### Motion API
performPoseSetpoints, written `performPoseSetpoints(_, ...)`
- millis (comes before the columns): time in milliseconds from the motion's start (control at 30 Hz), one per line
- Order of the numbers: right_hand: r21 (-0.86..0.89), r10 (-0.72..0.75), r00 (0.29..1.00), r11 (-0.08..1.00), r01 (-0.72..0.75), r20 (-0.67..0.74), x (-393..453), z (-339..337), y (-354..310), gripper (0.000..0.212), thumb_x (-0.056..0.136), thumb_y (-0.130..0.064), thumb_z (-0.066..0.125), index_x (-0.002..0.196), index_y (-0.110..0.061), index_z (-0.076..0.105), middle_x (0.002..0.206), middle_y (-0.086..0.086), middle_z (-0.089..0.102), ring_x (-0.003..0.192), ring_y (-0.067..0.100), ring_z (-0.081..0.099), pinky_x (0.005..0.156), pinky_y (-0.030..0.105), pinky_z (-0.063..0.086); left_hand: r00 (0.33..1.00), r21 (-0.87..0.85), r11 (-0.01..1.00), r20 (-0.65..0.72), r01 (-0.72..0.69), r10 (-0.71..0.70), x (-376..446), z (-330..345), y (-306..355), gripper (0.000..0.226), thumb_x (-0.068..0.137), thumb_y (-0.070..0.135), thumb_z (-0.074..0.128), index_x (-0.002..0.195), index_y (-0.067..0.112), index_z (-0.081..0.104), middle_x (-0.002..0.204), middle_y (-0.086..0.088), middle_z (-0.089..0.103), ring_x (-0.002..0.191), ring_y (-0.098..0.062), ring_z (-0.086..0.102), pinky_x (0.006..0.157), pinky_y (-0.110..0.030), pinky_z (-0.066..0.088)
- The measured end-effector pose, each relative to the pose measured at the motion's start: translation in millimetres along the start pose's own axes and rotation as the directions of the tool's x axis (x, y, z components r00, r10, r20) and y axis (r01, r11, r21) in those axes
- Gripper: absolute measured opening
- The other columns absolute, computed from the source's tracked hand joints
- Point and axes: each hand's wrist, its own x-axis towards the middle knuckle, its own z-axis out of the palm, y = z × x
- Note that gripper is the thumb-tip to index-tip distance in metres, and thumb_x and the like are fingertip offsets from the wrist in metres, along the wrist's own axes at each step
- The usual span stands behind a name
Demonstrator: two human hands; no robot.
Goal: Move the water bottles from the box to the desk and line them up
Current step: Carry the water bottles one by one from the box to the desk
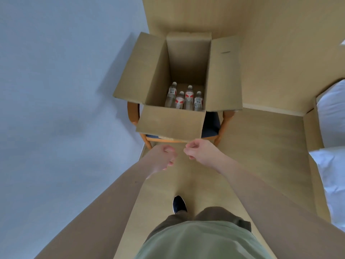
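Note:
An open cardboard box stands on a chair ahead of me, its flaps spread outwards. Several clear water bottles with red-and-white labels stand upright together at the bottom, close to the near wall. My left hand and my right hand are held out side by side just in front of the box's near flap, above the floor. The fingers of both hands are loosely curled and hold nothing. Neither hand touches the box.
The wooden chair with a blue seat carries the box. A wide pale grey-blue surface fills the left side. White bedding lies at the right. Wood floor runs below me, with my dark shoe on it.

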Motion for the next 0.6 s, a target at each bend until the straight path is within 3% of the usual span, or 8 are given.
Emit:
performPoseSetpoints(100, -0.01, -0.036, 0.998, 0.999, 0.036, -0.042, 24, -14, -28, 0.019, 0.094, -0.039, 0.064, 0.109, -0.027, 0.062, 0.099, -0.004, 0.071, 0.08, 0.008, 0.063, 0.064, 0.023, 0.045, 0.999, -0.027, 0.999, -0.002, -0.036, 0.036, 21, -23, 27, 0.025, 0.099, 0.028, 0.06, 0.122, 0.022, 0.061, 0.112, -0.006, 0.071, 0.104, -0.019, 0.07, 0.098, -0.04, 0.056)
performPoseSetpoints(233, 0.016, -0.063, 0.994, 0.998, 0.065, -0.093, 57, -34, -54, 0.016, 0.093, -0.038, 0.063, 0.107, -0.031, 0.062, 0.092, -0.008, 0.072, 0.08, 0.006, 0.064, 0.066, 0.022, 0.049, 0.996, -0.087, 0.992, -0.002, -0.092, 0.092, 51, -45, 62, 0.027, 0.095, 0.019, 0.063, 0.122, 0.019, 0.062, 0.109, -0.011, 0.072, 0.096, -0.017, 0.072, 0.092, -0.037, 0.058)
performPoseSetpoints(400, 0.052, -0.064, 0.99, 0.996, 0.071, -0.124, 104, -60, -72, 0.022, 0.093, -0.038, 0.063, 0.114, -0.031, 0.063, 0.096, -0.01, 0.071, 0.087, 0.006, 0.066, 0.067, 0.021, 0.049, 0.987, -0.087, 0.983, -0.038, -0.16, 0.157, 98, -69, 99, 0.025, 0.094, 0.031, 0.064, 0.119, 0.027, 0.063, 0.103, 0.002, 0.075, 0.086, -0.005, 0.074, 0.081, -0.026, 0.061)
performPoseSetpoints(600, 0.033, -0.032, 0.995, 0.999, 0.036, -0.098, 174, -89, -88, 0.023, 0.094, -0.034, 0.063, 0.116, -0.027, 0.062, 0.101, -0.009, 0.068, 0.091, 0.008, 0.066, 0.065, 0.019, 0.046, 0.989, -0.099, 0.989, -0.103, -0.112, 0.102, 155, -86, 133, 0.014, 0.095, 0.029, 0.063, 0.109, 0.029, 0.064, 0.1, 0.001, 0.076, 0.094, -0.015, 0.074, 0.09, -0.037, 0.059)
